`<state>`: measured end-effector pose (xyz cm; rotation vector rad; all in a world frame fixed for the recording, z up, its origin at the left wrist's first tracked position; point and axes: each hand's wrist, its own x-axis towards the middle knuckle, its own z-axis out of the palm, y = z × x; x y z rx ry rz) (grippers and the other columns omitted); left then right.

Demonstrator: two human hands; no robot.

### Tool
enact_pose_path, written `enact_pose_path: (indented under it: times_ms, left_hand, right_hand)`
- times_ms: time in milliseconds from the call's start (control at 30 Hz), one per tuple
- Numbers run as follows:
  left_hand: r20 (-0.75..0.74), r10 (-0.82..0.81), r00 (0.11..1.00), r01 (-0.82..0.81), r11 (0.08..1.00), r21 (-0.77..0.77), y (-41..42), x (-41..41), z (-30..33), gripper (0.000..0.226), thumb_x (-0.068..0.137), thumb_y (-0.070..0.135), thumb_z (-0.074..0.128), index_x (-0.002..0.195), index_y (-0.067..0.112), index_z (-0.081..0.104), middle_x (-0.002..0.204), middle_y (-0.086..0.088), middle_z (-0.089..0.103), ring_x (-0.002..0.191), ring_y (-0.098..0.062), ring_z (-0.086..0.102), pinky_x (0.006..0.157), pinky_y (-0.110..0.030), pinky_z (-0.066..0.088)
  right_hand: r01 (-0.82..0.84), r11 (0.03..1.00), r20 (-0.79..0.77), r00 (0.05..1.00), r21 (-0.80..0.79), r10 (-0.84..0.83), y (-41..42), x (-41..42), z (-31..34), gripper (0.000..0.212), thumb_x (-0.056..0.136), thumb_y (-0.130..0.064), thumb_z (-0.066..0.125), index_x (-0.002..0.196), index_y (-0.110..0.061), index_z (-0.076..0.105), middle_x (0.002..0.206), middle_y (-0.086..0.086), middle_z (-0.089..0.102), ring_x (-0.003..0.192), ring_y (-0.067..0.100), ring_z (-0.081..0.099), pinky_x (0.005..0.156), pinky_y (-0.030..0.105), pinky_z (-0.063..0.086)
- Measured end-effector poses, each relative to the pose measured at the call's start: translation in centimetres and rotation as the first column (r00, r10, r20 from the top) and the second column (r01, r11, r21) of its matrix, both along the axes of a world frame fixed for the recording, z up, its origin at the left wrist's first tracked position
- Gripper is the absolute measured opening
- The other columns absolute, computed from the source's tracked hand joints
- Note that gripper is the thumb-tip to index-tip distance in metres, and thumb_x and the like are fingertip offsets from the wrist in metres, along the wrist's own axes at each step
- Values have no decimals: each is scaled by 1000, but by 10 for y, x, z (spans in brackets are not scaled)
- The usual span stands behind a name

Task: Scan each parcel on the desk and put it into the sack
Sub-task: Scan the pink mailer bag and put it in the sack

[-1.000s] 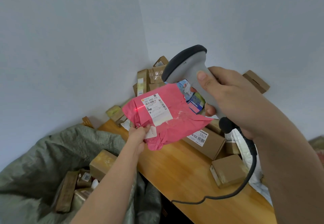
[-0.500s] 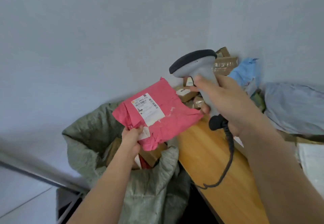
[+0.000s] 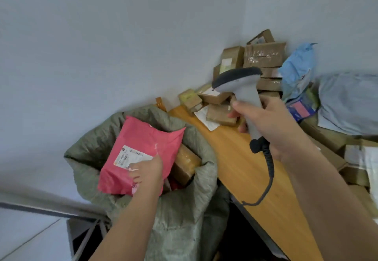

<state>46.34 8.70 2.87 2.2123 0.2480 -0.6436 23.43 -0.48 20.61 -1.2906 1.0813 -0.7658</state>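
Note:
My left hand (image 3: 147,172) grips a pink mailer bag (image 3: 141,144) with a white label, low inside the mouth of the grey-green sack (image 3: 190,203). A brown box (image 3: 187,163) lies in the sack beside it. My right hand (image 3: 272,125) holds a grey barcode scanner (image 3: 241,84) by its handle above the wooden desk (image 3: 245,170), its coiled black cable hanging down. Several brown cardboard parcels (image 3: 263,55) are piled in the desk's far corner.
A blue plastic bag (image 3: 297,70) and a pale grey mailer (image 3: 347,99) lie on the pile at the right. More boxes (image 3: 356,174) line the desk's right side. Grey walls meet behind the pile. A metal frame (image 3: 86,238) stands under the sack.
My left hand has carried the pink mailer from in front of the scanner down and left into the sack's mouth. The red scan line is gone. My view has swung left.

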Motion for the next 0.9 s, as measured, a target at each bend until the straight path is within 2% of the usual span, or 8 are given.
enact_pose_path:
  times_ms: [167, 333, 433, 600, 667, 733, 800, 900]
  left_hand:
    - [66, -205, 977, 202, 978, 50, -75, -55, -3, 73, 84, 13, 63, 145, 0, 22, 149, -22, 22, 136, -38, 27, 109, -42, 25]
    - [-26, -505, 863, 505, 863, -25, -133, -158, 1, 64, 86, 11, 61, 141, 9, 27, 149, -15, 20, 132, -33, 30, 104, -40, 32]
    - [-91, -691, 717, 676, 722, -149, -144, -221, -4, 53, 91, 13, 59, 138, 13, 35, 144, -11, 29, 113, -28, 41, 84, -37, 39]
    - [-291, -839, 460, 761, 541, -358, -144, -315, -20, 25, 95, 11, 53, 119, 5, 49, 98, -9, 55, 88, -25, 60, 70, -31, 51]
    - [-323, -875, 361, 802, 468, -371, -141, -350, -27, 30, 95, 11, 54, 124, 5, 49, 100, -8, 57, 84, -24, 61, 65, -27, 52]
    - [-292, -917, 271, 869, 363, -335, -136, -386, -36, 38, 93, 14, 61, 128, 7, 50, 112, -10, 60, 94, -24, 62, 72, -29, 52]
    - [-176, -973, 150, 958, 187, -217, -133, -417, -49, 57, 87, 20, 70, 137, 11, 45, 131, -8, 52, 114, -25, 56, 88, -32, 50]
    - [-39, -994, -103, 983, -107, 149, -134, -452, -67, 95, 74, 38, 80, 151, 22, 25, 153, -5, 28, 139, -31, 31, 112, -47, 32]
  right_hand:
    - [234, 965, 27, 971, 121, -238, -2, -55, -2, 5, 97, -17, 61, 93, -13, 58, 73, 8, 62, 62, 19, 69, 68, 37, 62]
    - [515, 856, -76, 856, 40, -511, -5, -143, 3, 13, 94, -12, 61, 83, -10, 54, 63, 6, 55, 45, 15, 58, 47, 28, 53]
    - [605, 796, -85, 794, -1, -603, 0, -198, 2, 10, 92, -13, 64, 87, -10, 57, 60, 2, 52, 44, 12, 43, 44, 26, 38]
    - [693, 721, -68, 720, 24, -690, 13, -282, -11, 9, 92, -16, 65, 88, -11, 58, 61, 0, 53, 44, 12, 43, 45, 27, 38]
    - [701, 713, -73, 713, 32, -698, 18, -315, -18, 9, 93, -16, 64, 88, -11, 58, 61, -1, 53, 44, 11, 43, 45, 27, 38]
    - [700, 713, -73, 714, 42, -697, 24, -349, -24, 9, 93, -15, 64, 88, -12, 57, 59, -2, 53, 44, 11, 42, 44, 26, 38]
    - [689, 723, -83, 724, 54, -685, 30, -379, -31, 10, 93, -14, 63, 86, -11, 56, 58, -1, 51, 45, 11, 41, 44, 25, 38]
    - [669, 740, -129, 741, 71, -659, 35, -421, -44, 16, 93, -15, 65, 81, -10, 55, 58, 2, 49, 44, 11, 41, 43, 25, 39]
